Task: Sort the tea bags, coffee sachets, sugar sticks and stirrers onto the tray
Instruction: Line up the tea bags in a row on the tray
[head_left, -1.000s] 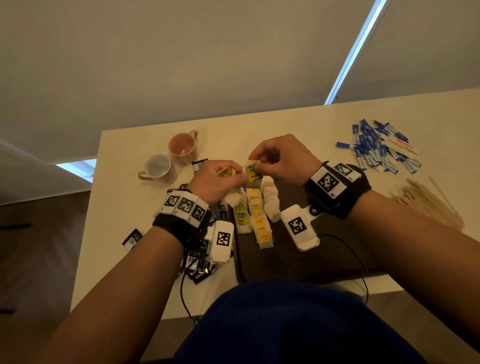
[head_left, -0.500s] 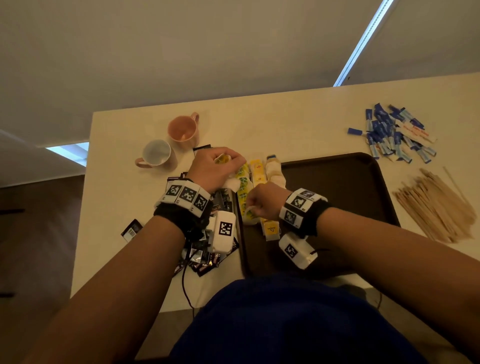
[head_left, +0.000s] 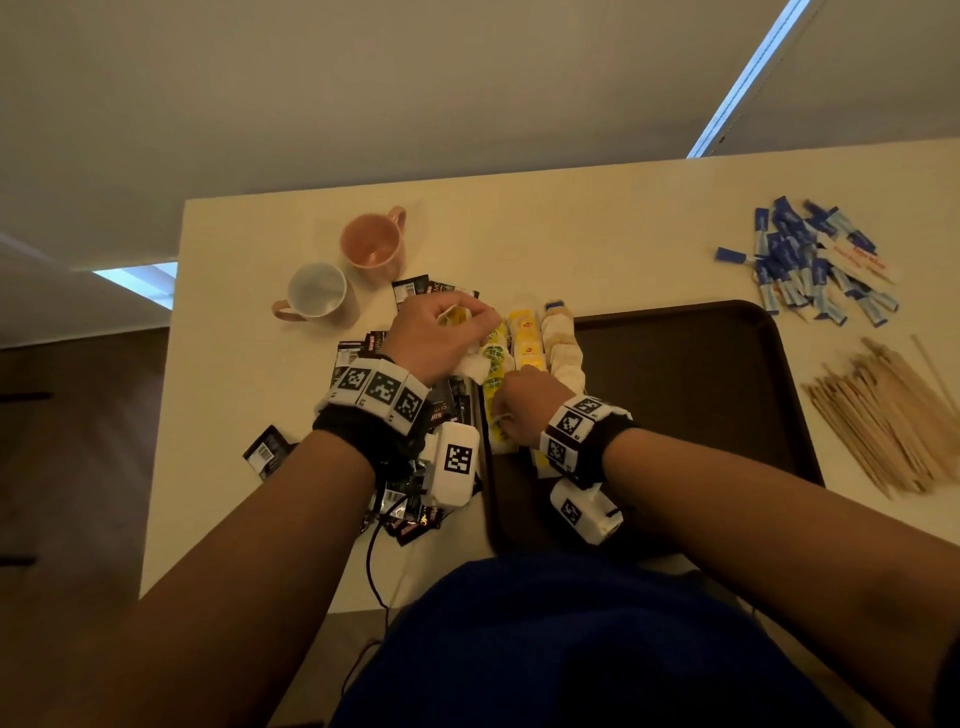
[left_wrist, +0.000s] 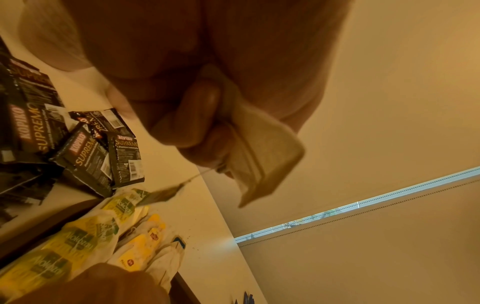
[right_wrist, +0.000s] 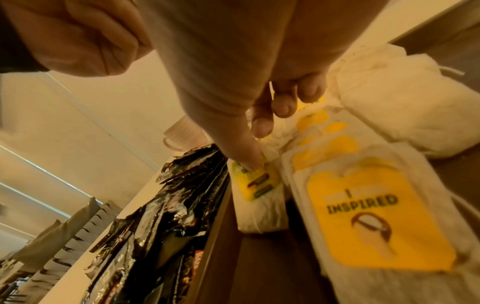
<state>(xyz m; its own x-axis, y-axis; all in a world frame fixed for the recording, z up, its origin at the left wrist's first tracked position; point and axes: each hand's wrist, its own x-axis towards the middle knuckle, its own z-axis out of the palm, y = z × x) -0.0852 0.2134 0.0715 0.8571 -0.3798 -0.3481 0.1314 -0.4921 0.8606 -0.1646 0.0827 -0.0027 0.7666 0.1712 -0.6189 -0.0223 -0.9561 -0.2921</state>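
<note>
A dark brown tray (head_left: 675, 395) lies in front of me. Three rows of tea bags run along its left edge: green-and-yellow (head_left: 493, 364), yellow (head_left: 527, 338) and plain white (head_left: 561, 348). My left hand (head_left: 457, 317) hovers left of the rows with its fingers curled round white tea bags (left_wrist: 259, 148), and a tag (left_wrist: 161, 195) dangles on its string. My right hand (head_left: 501, 415) is at the near end of the green-and-yellow row. Its thumb (right_wrist: 246, 158) and curled fingers pinch the tag end of a tea bag (right_wrist: 259, 201) lying on the tray.
Black coffee sachets (head_left: 410, 519) are heaped left of the tray, under my left wrist. A pink mug (head_left: 374, 241) and a white mug (head_left: 317, 288) stand behind them. Blue sugar sticks (head_left: 810, 265) and wooden stirrers (head_left: 883, 415) lie right of the tray.
My right hand took a tea bag from my left hand at the far end and brought it down to the near end of the green-and-yellow row. The left hand has stayed in place.
</note>
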